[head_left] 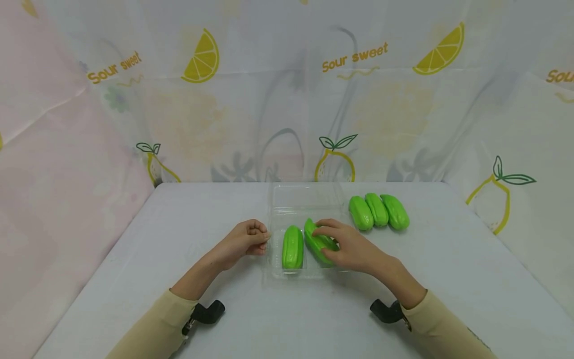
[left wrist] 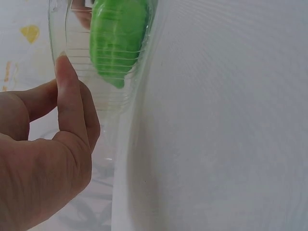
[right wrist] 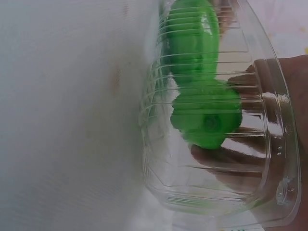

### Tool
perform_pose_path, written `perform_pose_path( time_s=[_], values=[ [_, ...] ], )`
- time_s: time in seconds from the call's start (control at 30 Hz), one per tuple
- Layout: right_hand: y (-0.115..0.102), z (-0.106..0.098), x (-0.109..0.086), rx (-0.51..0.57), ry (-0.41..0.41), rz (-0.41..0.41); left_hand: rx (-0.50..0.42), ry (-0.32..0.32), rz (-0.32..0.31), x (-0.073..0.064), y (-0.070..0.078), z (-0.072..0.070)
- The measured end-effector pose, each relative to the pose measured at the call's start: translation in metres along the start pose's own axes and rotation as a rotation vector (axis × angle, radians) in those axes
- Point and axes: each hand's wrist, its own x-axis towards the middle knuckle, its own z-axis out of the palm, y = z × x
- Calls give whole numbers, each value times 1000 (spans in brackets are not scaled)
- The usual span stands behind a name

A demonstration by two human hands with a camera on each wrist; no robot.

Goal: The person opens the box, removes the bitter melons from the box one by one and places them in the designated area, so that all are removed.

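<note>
A clear plastic clamshell box lies on the table with its lid raised at the back. My left hand pinches the box's left rim between thumb and fingers; the left wrist view shows the hand at that rim. Inside, on the left, lies a green ridged cucumber-shaped vegetable. Beside it a second green vegetable lies tilted in the box, and my right hand grips it from above. Through the clear wall in the right wrist view, the fingers curl around this vegetable's end.
Three more green vegetables lie side by side at the back right of the white table. A printed cloth hangs behind the table's far edge. Black wrist mounts stick out from both sleeves.
</note>
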Motion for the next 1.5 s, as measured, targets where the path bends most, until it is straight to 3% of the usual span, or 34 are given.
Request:
perform_pose_path(
  time_s=[0.93,1.5],
  values=[
    [11,-22,-3,-5,150,-25,-4,4,-9,0,2,2],
    [23,-36,-4,-32,240,6,10,4,-5,1,1,1]
  ],
)
